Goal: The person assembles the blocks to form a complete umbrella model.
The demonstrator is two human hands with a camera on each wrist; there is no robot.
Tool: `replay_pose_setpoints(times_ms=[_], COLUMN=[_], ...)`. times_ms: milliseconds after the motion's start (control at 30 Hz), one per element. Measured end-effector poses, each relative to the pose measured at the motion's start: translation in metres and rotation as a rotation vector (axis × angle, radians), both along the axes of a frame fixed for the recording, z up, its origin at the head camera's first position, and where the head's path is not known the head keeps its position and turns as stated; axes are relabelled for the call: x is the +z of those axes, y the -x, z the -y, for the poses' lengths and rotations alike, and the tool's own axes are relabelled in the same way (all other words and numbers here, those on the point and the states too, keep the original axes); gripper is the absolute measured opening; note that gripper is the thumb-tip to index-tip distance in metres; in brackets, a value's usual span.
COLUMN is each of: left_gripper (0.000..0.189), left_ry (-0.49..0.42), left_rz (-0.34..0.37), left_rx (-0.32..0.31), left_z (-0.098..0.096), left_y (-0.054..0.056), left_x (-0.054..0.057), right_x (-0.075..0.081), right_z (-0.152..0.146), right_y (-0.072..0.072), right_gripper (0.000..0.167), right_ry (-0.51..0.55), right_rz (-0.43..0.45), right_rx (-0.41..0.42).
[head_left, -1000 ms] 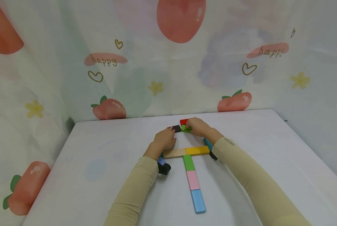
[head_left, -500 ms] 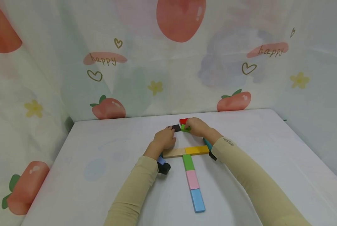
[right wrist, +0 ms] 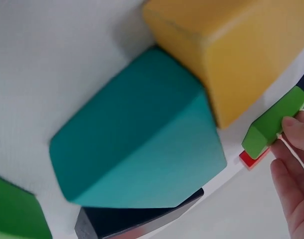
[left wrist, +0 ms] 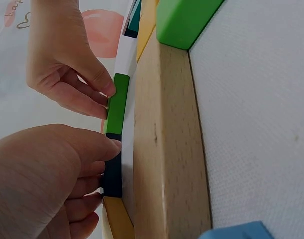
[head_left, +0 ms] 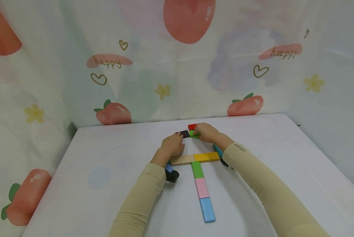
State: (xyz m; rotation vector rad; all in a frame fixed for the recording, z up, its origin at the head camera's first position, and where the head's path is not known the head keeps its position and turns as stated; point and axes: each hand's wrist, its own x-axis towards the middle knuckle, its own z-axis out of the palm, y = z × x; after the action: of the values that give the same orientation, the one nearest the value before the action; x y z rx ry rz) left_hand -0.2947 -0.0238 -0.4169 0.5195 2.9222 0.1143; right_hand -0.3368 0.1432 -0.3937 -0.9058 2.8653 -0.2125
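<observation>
Left hand (head_left: pixel 173 144) and right hand (head_left: pixel 208 133) are working near each other, just apart, at the far part of the white table (head_left: pixel 120 197). The left is pinching a black block (left wrist: pixel 112 172), its thumb pressing one face while its fingers are curling behind. The right is gripping a bright green block (left wrist: pixel 118 102) between thumb and fingers. From where I'm standing, the green one is lying at 3 o'clock of the black one, the two touching end to end. A yellow block (left wrist: pixel 119 219) is meeting the black one's other end, partly hidden by the left hand.

Toward 12 o'clock, just past the green, a red block (head_left: pixel 192 126) is peeking out. At 6 o'clock of the held pair, a plain wooden block (head_left: pixel 182 160) and an orange block (head_left: pixel 206 157) are forming a crossbar. From its middle, a grass-green block (head_left: pixel 197 170), a pink block (head_left: pixel 202 188) and a sky-blue block (head_left: pixel 207 210) are running end to end toward 6 o'clock. A teal block (head_left: pixel 217 150) is sitting beside the crossbar's 3 o'clock end; a black rounded piece (head_left: pixel 174 176) is resting at 8 o'clock, beside the left sleeve (head_left: pixel 141 197).
</observation>
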Motion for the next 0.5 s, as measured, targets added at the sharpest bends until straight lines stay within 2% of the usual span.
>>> replay_pose_setpoints(times_ms=[500], left_gripper=[0.048], left_ry=[0.013], left_rz=[-0.01], left_rx=[-0.008], left_z=[0.0002], left_y=[0.001], left_x=[-0.0018], right_x=[-0.0014], right_z=[0.0036], right_y=[0.0027], right_gripper=[0.019], right_ry=[-0.019], right_rz=[-0.002], right_rx=[-0.005])
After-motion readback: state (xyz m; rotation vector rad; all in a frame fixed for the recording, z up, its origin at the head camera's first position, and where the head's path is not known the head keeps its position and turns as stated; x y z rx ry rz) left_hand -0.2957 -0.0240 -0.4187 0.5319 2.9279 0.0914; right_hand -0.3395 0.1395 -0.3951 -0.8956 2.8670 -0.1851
